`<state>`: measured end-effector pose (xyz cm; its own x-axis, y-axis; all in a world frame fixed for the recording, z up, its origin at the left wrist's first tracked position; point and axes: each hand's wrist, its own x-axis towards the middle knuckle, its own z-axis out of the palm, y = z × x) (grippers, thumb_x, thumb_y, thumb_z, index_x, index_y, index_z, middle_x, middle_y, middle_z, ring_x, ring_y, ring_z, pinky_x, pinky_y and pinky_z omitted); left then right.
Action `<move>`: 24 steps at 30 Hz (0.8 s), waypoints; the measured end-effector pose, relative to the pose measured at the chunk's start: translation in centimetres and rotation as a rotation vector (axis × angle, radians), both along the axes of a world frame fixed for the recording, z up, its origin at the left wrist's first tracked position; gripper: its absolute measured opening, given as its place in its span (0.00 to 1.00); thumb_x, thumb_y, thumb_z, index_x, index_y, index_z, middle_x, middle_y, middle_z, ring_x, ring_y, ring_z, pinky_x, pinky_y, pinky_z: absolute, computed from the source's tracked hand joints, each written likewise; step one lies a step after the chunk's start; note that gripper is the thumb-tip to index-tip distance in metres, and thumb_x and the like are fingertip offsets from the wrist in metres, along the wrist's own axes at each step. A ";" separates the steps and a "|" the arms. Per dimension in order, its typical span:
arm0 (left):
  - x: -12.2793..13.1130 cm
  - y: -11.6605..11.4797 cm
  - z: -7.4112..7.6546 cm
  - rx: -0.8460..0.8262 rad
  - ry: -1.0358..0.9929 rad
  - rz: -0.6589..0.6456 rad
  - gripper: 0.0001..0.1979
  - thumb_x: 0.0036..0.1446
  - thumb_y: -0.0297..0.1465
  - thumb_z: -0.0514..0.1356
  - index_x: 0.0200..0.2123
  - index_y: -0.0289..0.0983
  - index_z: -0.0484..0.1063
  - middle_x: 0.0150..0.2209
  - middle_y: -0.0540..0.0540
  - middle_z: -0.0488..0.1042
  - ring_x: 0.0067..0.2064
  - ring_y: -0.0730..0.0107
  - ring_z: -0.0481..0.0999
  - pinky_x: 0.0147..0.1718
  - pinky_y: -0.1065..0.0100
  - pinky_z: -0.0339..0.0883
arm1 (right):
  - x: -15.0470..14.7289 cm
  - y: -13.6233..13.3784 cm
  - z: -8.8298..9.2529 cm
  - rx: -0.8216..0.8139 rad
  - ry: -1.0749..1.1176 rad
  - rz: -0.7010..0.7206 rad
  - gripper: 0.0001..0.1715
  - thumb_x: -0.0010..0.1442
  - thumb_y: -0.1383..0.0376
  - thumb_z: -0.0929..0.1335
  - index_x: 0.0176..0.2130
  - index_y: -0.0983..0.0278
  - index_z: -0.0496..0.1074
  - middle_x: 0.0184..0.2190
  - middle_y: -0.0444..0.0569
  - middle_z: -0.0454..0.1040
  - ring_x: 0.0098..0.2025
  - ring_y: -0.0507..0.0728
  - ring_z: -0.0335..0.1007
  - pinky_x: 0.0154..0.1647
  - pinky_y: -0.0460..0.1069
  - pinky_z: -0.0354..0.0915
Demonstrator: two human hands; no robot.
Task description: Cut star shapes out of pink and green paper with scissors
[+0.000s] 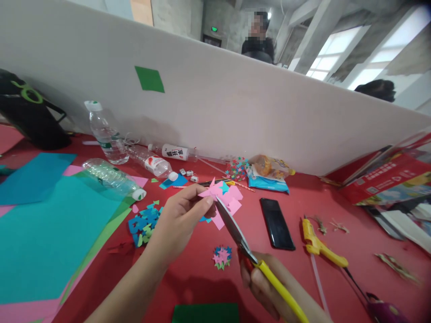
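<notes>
Red table (249, 213) | left hand (178, 224) pinches pink paper (213, 191) | right hand (267, 282) grips scissors (249, 255) (yellow-handled)

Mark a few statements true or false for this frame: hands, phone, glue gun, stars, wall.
1. The right hand holds the scissors. True.
2. The left hand holds a phone. False: it pinches pink paper; the phone lies on the red table.
3. In the picture, the yellow glue gun lies right of the phone. True.
4. The star pile nearest the scissors is all one color. False: it mixes pink, blue and green.
5. A green piece shows on the white wall. True.
</notes>
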<state>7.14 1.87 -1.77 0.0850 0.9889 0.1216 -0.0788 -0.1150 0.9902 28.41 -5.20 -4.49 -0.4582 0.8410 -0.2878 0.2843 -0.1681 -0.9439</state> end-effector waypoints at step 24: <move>-0.4 0.2 0.0 0.008 0.021 -0.015 0.08 0.59 0.33 0.60 0.28 0.40 0.75 0.23 0.51 0.74 0.28 0.73 0.71 0.30 0.72 0.66 | 0.8 0.6 -1.7 0.033 -0.059 -0.012 0.35 0.58 0.34 0.63 0.27 0.61 0.58 0.18 0.38 0.54 0.21 0.49 0.48 0.19 0.45 0.44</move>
<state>6.72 2.10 -1.75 0.1022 0.9866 0.1271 -0.0595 -0.1215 0.9908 29.19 -4.60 -6.17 -0.4310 0.8557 -0.2864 0.3379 -0.1413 -0.9305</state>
